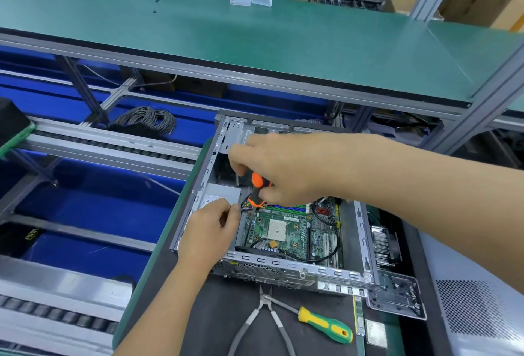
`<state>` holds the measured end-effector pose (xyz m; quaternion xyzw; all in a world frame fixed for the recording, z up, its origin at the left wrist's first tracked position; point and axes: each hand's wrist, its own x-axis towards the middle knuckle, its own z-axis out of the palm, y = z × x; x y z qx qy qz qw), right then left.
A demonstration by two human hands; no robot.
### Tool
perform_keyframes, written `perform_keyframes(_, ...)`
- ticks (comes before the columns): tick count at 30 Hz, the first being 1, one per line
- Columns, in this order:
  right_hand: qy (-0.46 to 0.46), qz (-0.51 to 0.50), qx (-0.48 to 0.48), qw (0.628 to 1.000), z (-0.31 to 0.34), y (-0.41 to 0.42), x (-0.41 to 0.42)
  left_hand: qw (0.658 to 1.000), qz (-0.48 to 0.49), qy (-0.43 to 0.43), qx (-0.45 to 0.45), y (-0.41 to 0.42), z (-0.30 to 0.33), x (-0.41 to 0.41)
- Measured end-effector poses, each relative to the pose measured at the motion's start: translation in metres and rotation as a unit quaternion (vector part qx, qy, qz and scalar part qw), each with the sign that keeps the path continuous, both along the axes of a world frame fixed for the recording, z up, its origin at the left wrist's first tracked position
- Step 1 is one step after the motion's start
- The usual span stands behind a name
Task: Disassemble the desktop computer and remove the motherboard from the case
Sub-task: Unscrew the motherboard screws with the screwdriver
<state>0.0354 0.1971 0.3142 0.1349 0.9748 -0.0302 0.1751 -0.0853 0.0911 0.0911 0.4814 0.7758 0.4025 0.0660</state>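
An open grey computer case [289, 266] lies on its side on the dark mat. The green motherboard [289, 231] sits inside it, with a white CPU socket at its middle and black cables across it. My right hand [283, 168] reaches in from the right and grips an orange-and-black screwdriver [258, 190] that points down at the board's upper left corner. My left hand [211, 228] is at the case's left side, beside the silver power supply [219, 195], and its fingers pinch something small near the cable bundle; what it is stays hidden.
Wire cutters [266, 316] and a green-and-yellow screwdriver [326, 324] lie on the mat in front of the case. A memory stick [358, 316], a heatsink [381, 245], a removed bracket [397, 296] and a perforated side panel [476, 307] lie to the right. A roller conveyor [85, 146] runs on the left.
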Motion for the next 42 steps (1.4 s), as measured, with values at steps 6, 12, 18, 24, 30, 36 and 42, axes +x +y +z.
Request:
perform_keyframes(6, -0.006, -0.037, 0.039, 0.999, 0.0007, 0.0001, -0.0003, 1.0, 0.006, -0.007, -0.009, -0.0007, 0.0018, 0.0004)
perform_keyframes(12, 0.009, -0.042, 0.006, 0.999, 0.0005, -0.0003, -0.0002, 1.0, 0.005, -0.002, -0.007, -0.0013, 0.0016, 0.0002)
perform_keyframes(18, 0.046, -0.005, 0.015, 0.999, -0.0001, 0.0047, -0.0007, 1.0, 0.004, -0.002, -0.006, -0.0011, 0.0004, -0.0001)
perform_keyframes(24, 0.039, -0.054, 0.017, 0.998, -0.002, 0.0029, -0.0008, 1.0, 0.005, -0.003, -0.007, -0.0019, 0.0017, 0.0003)
perform_keyframes(30, 0.048, -0.025, -0.017, 0.998, -0.0019, 0.0062, -0.0003, 1.0, 0.001, -0.003, 0.005, -0.0007, 0.0006, 0.0003)
perform_keyframes(36, 0.037, -0.054, 0.026, 0.998, -0.0045, 0.0032, -0.0028, 1.0, -0.005, 0.004, 0.006, -0.0012, 0.0009, -0.001)
perform_keyframes(42, 0.039, -0.02, -0.064, 0.997, -0.0036, 0.0071, -0.0041, 1.0, -0.004, 0.005, 0.002, -0.0006, 0.0008, -0.0001)
